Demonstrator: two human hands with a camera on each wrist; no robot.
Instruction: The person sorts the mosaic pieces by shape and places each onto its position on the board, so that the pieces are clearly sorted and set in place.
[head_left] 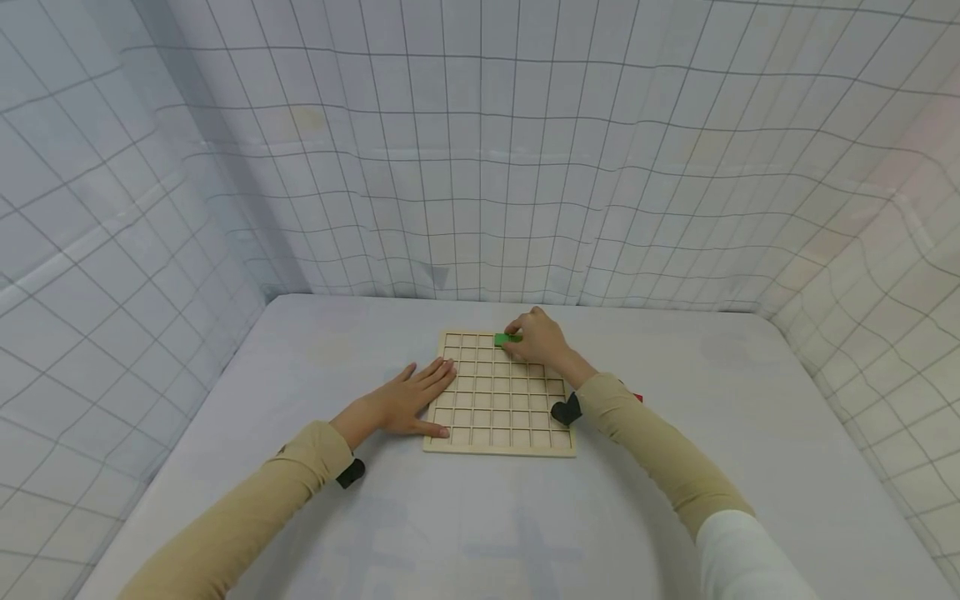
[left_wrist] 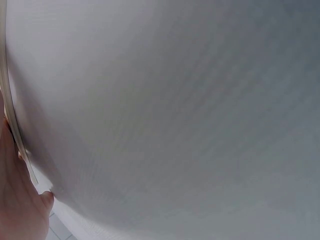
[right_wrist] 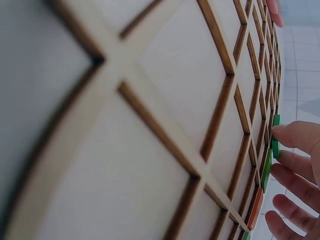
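Backdrop: pale gridded sheets (head_left: 480, 167) are hanging along the far, left and right sides, enclosing the white bench (head_left: 360, 533) I'm looking across.
Wooden grid: a shallow wooden grid (head_left: 498, 451) is lying flat on the bench, its thin dividers forming rows of square cells.
Left side: the person's left grip (head_left: 405, 402) is resting spread across the grid's left edge, released and grasping nothing.
Far row: the right grip (head_left: 542, 337) is pinching a green tile (right_wrist: 275, 150) between thumb and fingertips; the tile is seemingly standing slightly proud of the cells.
Neighbours: a second green tile (right_wrist: 266, 170) and an orange tile (right_wrist: 255, 207) are lying rightward along that row.
Beyond the sleeve: a red piece (head_left: 638, 397) is peeking past the right sleeve (head_left: 652, 446), mostly hidden.
Tile handling: it's looking thin, stiff and probably light; smooth faces may be slippery, so opposite edges are offering the surest hold.
Grid handling: it's seeming rigid but light enough to skid; the outer rim is looking safer to hold than those slender, perhaps fragile dividers.
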